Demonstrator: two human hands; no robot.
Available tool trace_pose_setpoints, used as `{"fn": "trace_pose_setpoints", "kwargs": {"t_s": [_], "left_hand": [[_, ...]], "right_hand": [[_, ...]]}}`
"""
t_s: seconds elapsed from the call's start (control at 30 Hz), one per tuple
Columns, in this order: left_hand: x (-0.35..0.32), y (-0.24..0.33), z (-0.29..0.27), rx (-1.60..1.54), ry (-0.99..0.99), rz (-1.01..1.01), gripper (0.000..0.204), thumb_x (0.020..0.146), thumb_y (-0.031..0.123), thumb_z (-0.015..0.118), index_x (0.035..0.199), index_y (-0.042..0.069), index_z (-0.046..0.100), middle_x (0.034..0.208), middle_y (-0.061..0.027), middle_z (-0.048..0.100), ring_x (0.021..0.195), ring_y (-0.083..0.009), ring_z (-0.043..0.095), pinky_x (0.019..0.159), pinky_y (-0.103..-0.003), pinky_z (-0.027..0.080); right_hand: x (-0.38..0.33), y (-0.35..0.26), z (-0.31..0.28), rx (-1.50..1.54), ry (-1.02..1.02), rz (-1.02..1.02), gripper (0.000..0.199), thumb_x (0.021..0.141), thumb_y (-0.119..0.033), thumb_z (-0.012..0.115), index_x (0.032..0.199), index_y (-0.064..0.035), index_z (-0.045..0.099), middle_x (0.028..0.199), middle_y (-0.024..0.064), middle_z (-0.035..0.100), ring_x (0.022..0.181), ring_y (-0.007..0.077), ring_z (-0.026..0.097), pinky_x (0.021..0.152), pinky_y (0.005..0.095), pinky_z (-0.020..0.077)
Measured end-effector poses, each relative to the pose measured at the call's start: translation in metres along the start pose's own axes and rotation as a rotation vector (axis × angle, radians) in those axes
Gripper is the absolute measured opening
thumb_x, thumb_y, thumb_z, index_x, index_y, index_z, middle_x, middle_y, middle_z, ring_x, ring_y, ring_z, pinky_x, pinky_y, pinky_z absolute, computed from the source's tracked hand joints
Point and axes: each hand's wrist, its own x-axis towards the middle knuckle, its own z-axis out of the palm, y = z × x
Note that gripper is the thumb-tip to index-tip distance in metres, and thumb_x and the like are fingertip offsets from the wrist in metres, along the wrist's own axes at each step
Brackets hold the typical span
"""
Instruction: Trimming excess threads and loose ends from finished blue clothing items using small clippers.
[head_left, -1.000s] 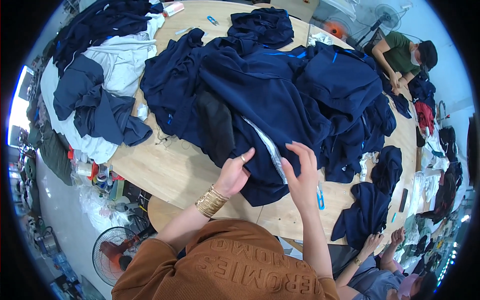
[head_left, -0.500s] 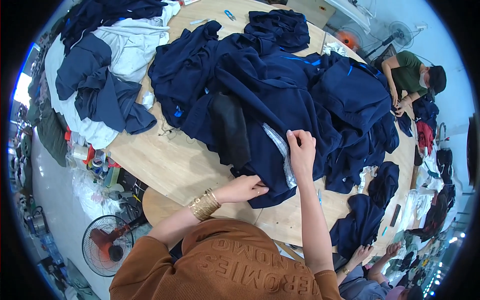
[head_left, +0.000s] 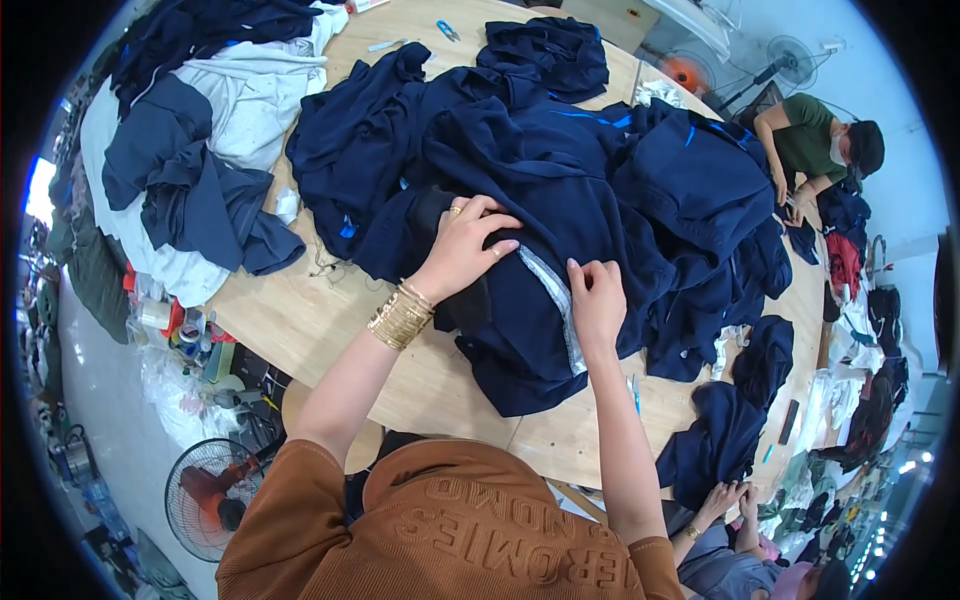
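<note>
A navy garment (head_left: 520, 340) lies spread before me, with a pale grey-white strip (head_left: 548, 285) showing along a long slit or edge. Beside the upper end of that strip, my left hand (head_left: 468, 240) rests on the cloth, thumb and fingers apart and bent. It partly covers a black piece of fabric (head_left: 468, 312) lying on the garment. At the strip's right side, my right hand (head_left: 598, 300) pinches the navy cloth between thumb and fingers. The fingertips of this hand are partly hidden by the hand itself.
More navy garments (head_left: 690, 190) are heaped behind and to the right. Grey and white clothes (head_left: 240, 100) pile at the far left. Blue thread snips (head_left: 447, 31) lie at the table's back. Two people work along the right side, and a fan (head_left: 212, 500) stands lower left.
My left hand has moved up from the garment's near edge to the top of the pale strip. My right hand keeps its pinch beside the strip.
</note>
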Motion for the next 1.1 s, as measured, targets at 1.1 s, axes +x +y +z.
{"fn": "trace_pose_setpoints", "kwargs": {"t_s": [1.1], "left_hand": [[0.015, -0.036, 0.005, -0.196, -0.260, -0.057, 0.012, 0.077, 0.024, 0.064, 0.082, 0.013, 0.067, 0.086, 0.0001, 0.064, 0.089, -0.0167, 0.054, 0.083, -0.033, 0.031]], "right_hand": [[0.002, 0.034, 0.032, -0.264, 0.195, -0.195, 0.028, 0.089, -0.030, 0.048, 0.076, -0.0067, 0.055, 0.079, 0.0101, 0.054, 0.069, 0.0276, 0.059, 0.063, 0.0358, 0.0484]]}}
